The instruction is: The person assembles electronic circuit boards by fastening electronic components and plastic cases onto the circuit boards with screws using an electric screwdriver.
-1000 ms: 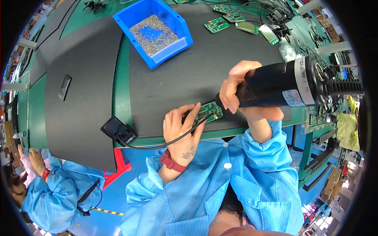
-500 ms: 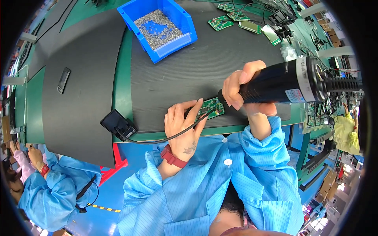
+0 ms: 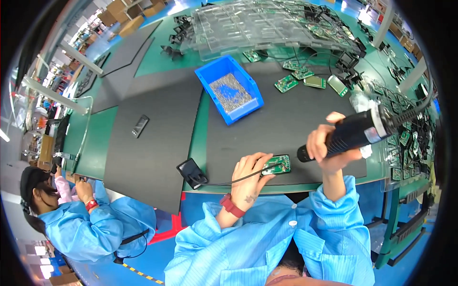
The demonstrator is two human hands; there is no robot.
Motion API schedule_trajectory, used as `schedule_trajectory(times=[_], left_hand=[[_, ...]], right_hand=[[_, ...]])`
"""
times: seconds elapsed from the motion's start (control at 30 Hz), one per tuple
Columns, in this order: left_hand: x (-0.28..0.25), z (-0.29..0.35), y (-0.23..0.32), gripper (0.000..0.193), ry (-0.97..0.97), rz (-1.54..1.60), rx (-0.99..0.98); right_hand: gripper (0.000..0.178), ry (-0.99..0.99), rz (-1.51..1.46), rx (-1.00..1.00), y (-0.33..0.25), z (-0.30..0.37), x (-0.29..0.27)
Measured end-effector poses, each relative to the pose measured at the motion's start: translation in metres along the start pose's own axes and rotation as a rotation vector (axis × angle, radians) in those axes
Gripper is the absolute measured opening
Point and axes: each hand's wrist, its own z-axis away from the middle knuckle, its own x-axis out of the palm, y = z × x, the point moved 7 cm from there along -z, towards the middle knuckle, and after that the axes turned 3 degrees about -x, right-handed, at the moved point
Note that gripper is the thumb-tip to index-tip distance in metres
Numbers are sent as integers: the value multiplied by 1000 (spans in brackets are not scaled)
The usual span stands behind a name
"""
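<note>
My left hand (image 3: 249, 177) pinches the left end of a green circuit board (image 3: 282, 165) in a black casing, flat on the dark mat. A black cable (image 3: 217, 184) crosses the back of that hand, linking the board to a black plug-in power adapter (image 3: 191, 172) at the left. Wrapped around a thick black electric screwdriver (image 3: 355, 133), my right hand (image 3: 328, 145) holds it tilted, its nose pointing left. That nose is just right of the board and apart from it; the bit itself cannot be made out.
A blue bin (image 3: 254, 102) of small screws stands beyond my hands. Several bare circuit boards (image 3: 286, 84) lie behind it, near clear plastic trays (image 3: 238, 28). On the left mat (image 3: 157, 157) rests a small black casing (image 3: 140, 126). A co-worker (image 3: 95, 224) sits at the left.
The screwdriver has come away from the board's right end, moving right in my right hand. My left hand keeps hold of the board. The whole view has tilted up, showing more of the table's far side.
</note>
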Motion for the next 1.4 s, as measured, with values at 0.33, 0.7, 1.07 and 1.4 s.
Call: schedule_trajectory(times=[0.33,0.7,1.07,1.4], left_hand=[[-1,-11,4,46,-135,57,55],[-89,-58,29,13,-286,-244,-176],[-28,-177,-61,10,-316,-377,207],[-11,-188,-75,12,-337,-537,13]], right_hand=[[78,86,119,-10,-33,26,-22],[79,164,146,37,-37,43,-44],[79,149,128,82,-38,53,-35],[75,173,69,69,-40,55,-38]])
